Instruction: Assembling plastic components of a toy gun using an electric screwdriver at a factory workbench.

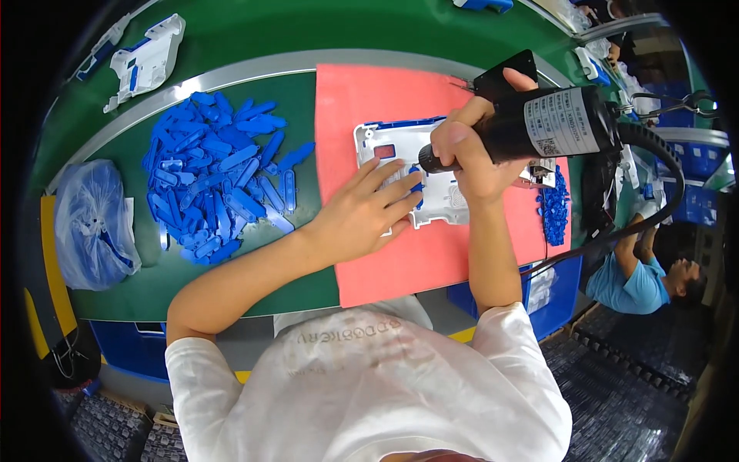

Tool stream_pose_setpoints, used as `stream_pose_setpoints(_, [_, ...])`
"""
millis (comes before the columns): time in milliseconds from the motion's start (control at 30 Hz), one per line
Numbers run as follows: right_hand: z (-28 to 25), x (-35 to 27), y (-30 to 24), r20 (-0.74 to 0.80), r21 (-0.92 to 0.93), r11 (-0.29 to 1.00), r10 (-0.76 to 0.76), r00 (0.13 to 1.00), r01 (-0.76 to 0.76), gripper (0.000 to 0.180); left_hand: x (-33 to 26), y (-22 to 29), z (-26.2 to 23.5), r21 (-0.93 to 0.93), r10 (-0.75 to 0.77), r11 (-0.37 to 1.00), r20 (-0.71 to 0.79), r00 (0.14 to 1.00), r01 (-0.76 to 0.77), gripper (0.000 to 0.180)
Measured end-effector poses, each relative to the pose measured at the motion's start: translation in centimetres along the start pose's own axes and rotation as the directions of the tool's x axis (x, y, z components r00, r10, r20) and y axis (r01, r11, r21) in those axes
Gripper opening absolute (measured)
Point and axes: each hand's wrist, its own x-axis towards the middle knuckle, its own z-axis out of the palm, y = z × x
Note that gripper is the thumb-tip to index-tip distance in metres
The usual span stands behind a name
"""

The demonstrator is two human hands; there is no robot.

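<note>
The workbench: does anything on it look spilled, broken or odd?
Nothing looks clearly broken or odd. The blue pieces left of the pink mat lie jumbled at all angles, which might look like a spill, but they form one loose heap. The white housing under the left hand shows no visible damage.

Green workbench (146,296) along a metal strip (262,66), dark textured floor (593,393), yellow floor line (463,335).
</note>
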Motion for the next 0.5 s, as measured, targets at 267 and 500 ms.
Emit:
stream_pose_setpoints(267, [-0.3,-0.7,0.7,0.047,-0.027,0.998,-0.056,0.997,0.057,0.036,0.2,-0.2,-0.2,-0.008,-0.002,1.0,-0.001,1.0,0.002,0.039])
stream_pose_setpoints(500, [-0.3,-1.3,-0.3,0.118,-0.244,0.958,-0.122,0.986,0.148,0.061,-0.1,-0.2,0.0,-0.009,0.026,1.0,-0.019,0.999,-0.026,0.04])
